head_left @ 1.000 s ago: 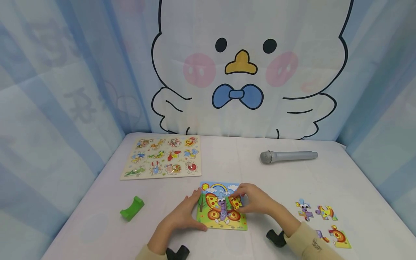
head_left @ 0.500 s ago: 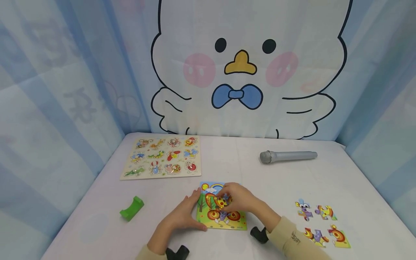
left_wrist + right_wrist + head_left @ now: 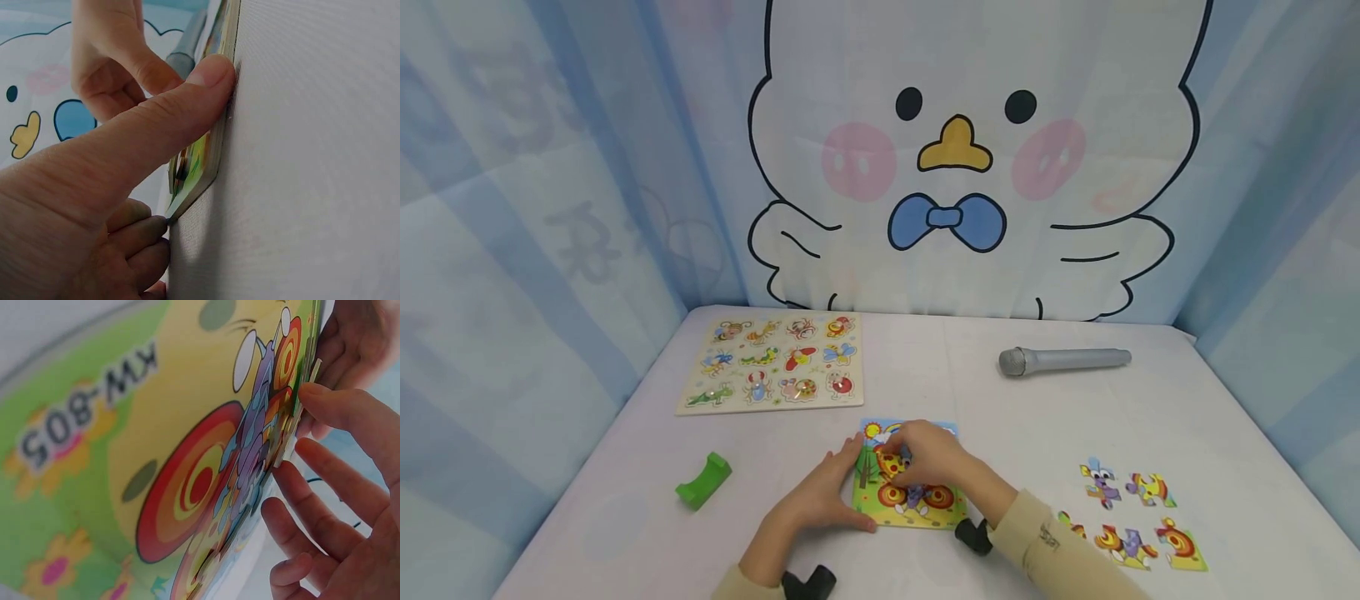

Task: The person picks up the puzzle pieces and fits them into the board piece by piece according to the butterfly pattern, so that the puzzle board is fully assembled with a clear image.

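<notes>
A square butterfly puzzle board point(image 3: 868, 496) lies on the table. My left hand point(image 3: 823, 496) holds it at its left side, thumb along the near edge and fingers at the left edge; the left wrist view shows that thumb point(image 3: 209, 72) pressed to the rim. Over the printed left wing, my right hand point(image 3: 934, 457) pinches a yellow dotted puzzle piece point(image 3: 891, 464) between thumb and fingers. In the right wrist view the piece point(image 3: 289, 434) appears nearly edge-on, close to the board's face. The right hand covers part of the board's upper middle.
Several loose puzzle pieces point(image 3: 1125, 546) lie at the right, one partly behind the right sleeve point(image 3: 1045, 542). A wooden insect puzzle point(image 3: 775, 362) is at the back left, a grey microphone point(image 3: 1063, 361) at the back right. A green curved block point(image 3: 703, 481) sits at the left.
My right hand has moved left across the board with the piece, from the right wing to the left wing. More loose pieces show beside the right sleeve. The left hand has stayed in place.
</notes>
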`<action>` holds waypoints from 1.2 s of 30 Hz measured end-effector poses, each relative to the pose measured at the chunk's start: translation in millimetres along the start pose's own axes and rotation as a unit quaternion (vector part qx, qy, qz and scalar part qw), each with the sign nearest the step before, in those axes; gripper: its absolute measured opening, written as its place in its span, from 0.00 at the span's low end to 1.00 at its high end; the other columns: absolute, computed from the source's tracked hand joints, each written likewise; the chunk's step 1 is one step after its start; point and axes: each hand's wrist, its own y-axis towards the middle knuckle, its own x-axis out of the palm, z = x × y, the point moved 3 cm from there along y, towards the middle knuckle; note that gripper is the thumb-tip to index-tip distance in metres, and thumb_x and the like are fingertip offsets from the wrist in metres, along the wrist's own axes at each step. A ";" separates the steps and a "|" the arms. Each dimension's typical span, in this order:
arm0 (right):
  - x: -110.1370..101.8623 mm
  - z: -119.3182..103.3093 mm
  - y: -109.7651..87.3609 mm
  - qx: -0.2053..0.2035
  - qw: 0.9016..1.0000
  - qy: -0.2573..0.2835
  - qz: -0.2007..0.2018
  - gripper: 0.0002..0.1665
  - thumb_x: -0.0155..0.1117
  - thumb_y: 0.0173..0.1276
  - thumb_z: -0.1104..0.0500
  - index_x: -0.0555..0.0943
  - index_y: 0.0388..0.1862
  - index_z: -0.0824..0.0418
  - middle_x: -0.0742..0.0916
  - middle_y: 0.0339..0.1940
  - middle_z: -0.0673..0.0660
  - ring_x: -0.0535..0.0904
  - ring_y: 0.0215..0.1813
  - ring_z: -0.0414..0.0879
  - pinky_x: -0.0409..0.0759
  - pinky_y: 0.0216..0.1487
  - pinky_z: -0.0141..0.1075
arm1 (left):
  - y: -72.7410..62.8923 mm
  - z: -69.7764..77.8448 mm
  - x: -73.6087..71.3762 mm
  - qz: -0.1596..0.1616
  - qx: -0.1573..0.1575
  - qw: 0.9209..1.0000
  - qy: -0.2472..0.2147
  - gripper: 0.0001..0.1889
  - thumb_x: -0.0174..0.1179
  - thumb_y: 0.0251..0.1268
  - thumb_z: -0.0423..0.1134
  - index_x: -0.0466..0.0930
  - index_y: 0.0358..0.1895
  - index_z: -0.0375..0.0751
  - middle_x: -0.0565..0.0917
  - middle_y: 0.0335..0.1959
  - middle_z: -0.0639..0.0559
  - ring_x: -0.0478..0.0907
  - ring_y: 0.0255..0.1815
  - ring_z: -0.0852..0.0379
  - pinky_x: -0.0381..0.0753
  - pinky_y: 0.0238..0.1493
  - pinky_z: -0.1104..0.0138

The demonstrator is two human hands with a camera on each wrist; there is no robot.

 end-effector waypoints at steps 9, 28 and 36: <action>-2.3 -6.4 1.7 0.019 1.000 -0.021 0.004 0.21 0.75 0.45 0.54 0.84 0.40 0.58 0.85 0.35 0.47 0.77 0.40 0.42 0.78 0.42 0.36 | 0.3 0.3 -0.4 -0.001 0.006 1.000 -0.001 0.61 0.75 0.32 0.52 0.47 0.71 0.33 0.52 0.71 0.38 0.47 0.71 0.44 0.44 0.70 0.49; 4.5 -8.5 6.4 0.016 0.997 -0.072 0.013 0.15 0.76 0.44 0.51 0.87 0.32 0.55 0.83 0.32 0.46 0.74 0.35 0.38 0.77 0.35 0.32 | 0.5 -0.3 0.0 -0.001 0.008 1.000 -0.001 0.61 0.75 0.33 0.53 0.46 0.71 0.34 0.52 0.71 0.39 0.46 0.71 0.45 0.43 0.70 0.49; 5.2 -9.4 5.3 0.016 0.997 -0.080 0.014 0.13 0.76 0.45 0.51 0.87 0.31 0.54 0.83 0.33 0.45 0.74 0.38 0.39 0.77 0.37 0.32 | 0.1 -0.5 0.6 0.002 0.005 1.000 -0.004 0.61 0.75 0.32 0.53 0.46 0.71 0.34 0.52 0.71 0.39 0.46 0.71 0.44 0.44 0.70 0.49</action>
